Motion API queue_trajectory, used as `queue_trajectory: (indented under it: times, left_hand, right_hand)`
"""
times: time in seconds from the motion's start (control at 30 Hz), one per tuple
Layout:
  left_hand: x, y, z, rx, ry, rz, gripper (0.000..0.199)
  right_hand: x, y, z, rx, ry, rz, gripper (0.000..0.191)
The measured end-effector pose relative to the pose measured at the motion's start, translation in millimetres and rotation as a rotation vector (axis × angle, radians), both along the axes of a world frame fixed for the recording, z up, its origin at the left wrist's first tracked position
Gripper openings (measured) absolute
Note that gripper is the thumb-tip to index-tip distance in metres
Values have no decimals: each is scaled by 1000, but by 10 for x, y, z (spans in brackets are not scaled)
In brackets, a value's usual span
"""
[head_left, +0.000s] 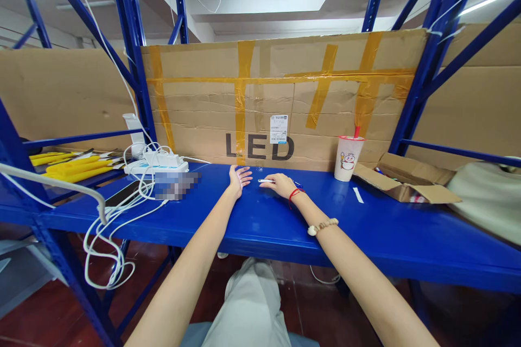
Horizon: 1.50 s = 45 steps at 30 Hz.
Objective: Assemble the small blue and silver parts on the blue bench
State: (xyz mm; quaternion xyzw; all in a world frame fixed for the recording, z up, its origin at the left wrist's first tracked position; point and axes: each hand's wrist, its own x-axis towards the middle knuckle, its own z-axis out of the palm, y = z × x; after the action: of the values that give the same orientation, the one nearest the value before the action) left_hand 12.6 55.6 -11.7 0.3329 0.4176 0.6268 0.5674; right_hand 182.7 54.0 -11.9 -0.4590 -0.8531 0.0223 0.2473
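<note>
My left hand (240, 179) rests on the blue tabletop (256, 217) with the palm turned up and the fingers apart, holding nothing. Just to its right, my right hand (280, 185) is closed, palm down, around a slim white pen-like stick (266, 180). The stick's end points left toward my other hand; most of it is hidden by the fingers. Behind the right wrist a small dark-blue slender item (298, 184) shows in part, and I cannot make out its kind.
A patterned cup (348, 160) with a red straw stands right of my hands, near a paper strip (358, 195) and an open cardboard box (401, 179). On the left lie a power strip (158, 162), tangled white cables (134, 200) and yellow-handled tools (81, 168). Taped cardboard (195, 108) stands behind.
</note>
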Motion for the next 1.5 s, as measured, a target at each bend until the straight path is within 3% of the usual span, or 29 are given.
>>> queue_trajectory:
  times: [0.7,1.07,1.5]
  left_hand:
    - [5,4,-11,10,10,8,47]
    - [18,-22,4,17,9,8,48]
    - [23,-34,7,9,12,26,48]
  right_hand:
    - [-9,-34,18,-16,-4,-18,33]
    - [8,53,-61,-14,-2,53,29]
    - [-10,10,-35,-44,12,115,43]
